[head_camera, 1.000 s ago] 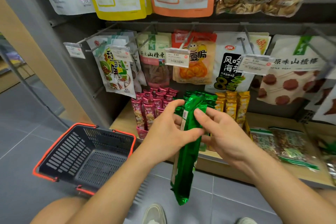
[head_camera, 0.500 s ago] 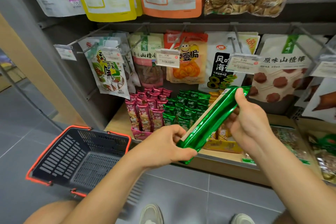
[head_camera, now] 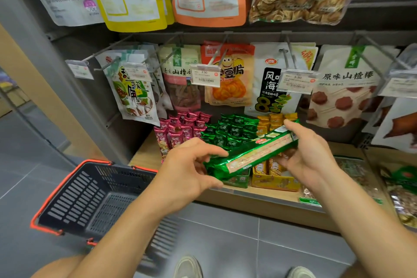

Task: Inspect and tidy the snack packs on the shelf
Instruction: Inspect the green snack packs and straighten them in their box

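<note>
Fingers [head_camera: 212, 153] of left hand [head_camera: 187, 171] and right hand [head_camera: 311, 153] pinch the green snack pack [head_camera: 252, 156]; stand it gently at 12 o'clock.

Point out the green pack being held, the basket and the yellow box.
green pack [head_camera: 252, 156]: head view, middle of its foil wrapper.
basket [head_camera: 74, 201]: head view, slotted left wall.
yellow box [head_camera: 274, 183]: head view, front panel.

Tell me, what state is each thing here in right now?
Green pack, held slanted over the shelf.
Left hand, grips its lower end.
Right hand, grips its upper end.
Pink packs, upright on the shelf.
Yellow packs, upright in a box.
Basket, upright, left of the shelf.
</note>
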Action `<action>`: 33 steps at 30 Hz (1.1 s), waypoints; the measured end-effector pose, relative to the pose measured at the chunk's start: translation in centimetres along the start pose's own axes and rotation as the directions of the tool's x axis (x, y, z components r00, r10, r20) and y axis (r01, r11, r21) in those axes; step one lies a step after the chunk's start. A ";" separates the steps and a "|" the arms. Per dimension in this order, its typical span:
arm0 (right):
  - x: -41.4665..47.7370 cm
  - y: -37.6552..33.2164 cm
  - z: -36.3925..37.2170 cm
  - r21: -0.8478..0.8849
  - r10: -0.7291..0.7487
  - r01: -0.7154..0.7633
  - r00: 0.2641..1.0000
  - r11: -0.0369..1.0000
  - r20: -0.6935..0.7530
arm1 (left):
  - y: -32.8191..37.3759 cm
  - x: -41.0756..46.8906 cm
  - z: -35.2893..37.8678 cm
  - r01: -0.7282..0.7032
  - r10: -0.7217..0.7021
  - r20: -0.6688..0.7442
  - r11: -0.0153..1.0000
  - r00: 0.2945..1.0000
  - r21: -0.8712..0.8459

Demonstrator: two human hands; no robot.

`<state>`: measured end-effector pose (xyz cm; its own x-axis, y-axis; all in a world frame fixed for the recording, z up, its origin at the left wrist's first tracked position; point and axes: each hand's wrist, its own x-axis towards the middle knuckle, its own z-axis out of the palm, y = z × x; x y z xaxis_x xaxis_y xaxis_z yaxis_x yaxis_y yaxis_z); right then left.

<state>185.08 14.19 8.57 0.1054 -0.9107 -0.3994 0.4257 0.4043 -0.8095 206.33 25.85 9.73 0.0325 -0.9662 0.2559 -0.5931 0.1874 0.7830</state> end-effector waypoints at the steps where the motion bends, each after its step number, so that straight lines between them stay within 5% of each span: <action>1: 0.1 0.1 0.0 0.003 0.017 -0.017 1.000 1.000 -0.023 | 0.3 -0.1 0.0 0.030 -0.030 0.001 0.995 1.000 -0.099; 5: 0.4 0.3 0.2 0.045 0.103 -0.101 0.993 0.994 -0.051 | 0.6 0.1 -0.2 0.086 -0.103 -0.027 0.924 0.994 -0.373; 9: 0.1 0.6 0.4 0.037 0.144 -0.144 0.990 0.989 0.010 | 0.4 0.3 -0.9 0.034 -0.124 -0.160 0.881 0.979 -0.472; 13: 0.0 1.0 0.2 -0.481 0.055 -0.040 0.998 0.876 0.018 | -0.3 0.5 -1.4 0.007 -0.165 -0.284 0.874 0.945 -0.485; 16: 0.0 1.4 0.3 -0.393 0.091 -0.042 0.990 0.919 0.107 | -0.9 0.6 -1.9 0.035 -0.266 -0.324 0.819 0.908 -0.573; 22: -0.7 1.2 0.4 -0.035 0.070 -0.063 0.957 0.997 0.281 | -1.7 1.0 -1.4 0.383 -0.520 -0.138 0.760 0.843 -0.526; 33: -0.3 1.3 -0.4 -0.140 -0.085 0.119 0.969 0.983 0.232 | -2.7 0.7 -1.5 0.490 -0.475 0.138 0.785 0.869 -0.380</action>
<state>185.22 15.06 7.43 0.2746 -0.9364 -0.2187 0.3048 0.3005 -0.9038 209.12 24.93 8.68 0.1989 -0.9531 -0.2280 -0.1438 -0.2585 0.9552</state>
